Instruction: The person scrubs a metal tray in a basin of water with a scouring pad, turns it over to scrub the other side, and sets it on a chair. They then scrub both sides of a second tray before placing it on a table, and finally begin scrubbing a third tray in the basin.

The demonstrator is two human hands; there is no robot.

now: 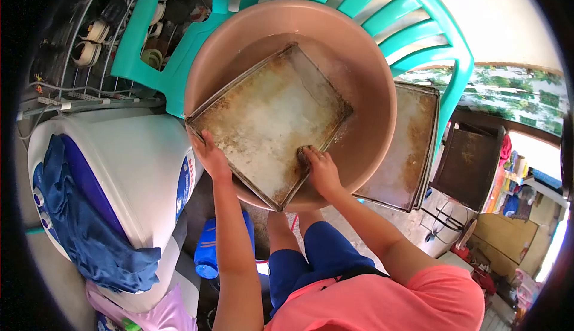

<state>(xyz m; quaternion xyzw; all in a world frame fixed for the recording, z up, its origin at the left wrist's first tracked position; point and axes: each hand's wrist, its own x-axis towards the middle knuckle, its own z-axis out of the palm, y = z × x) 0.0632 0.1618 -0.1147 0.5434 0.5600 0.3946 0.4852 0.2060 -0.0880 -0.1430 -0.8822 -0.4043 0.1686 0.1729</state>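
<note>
Pink sleeve nearest, and I'm leaning over the basin. My left hand [210,154] is clamping the near rim of the baking tray [269,119], its grip pressed tight on the metal edge. My right hand [320,169] is pinching a scrubber [303,153] against the tray's lower corner. The tray is sitting tilted inside the pink basin [371,92], partly in water. The basin is resting on a teal plastic chair [418,20]. Pushing hard could be tipping it, I judge, or the wet rim slipping. More trays [406,145] are leaning just beyond.
</note>
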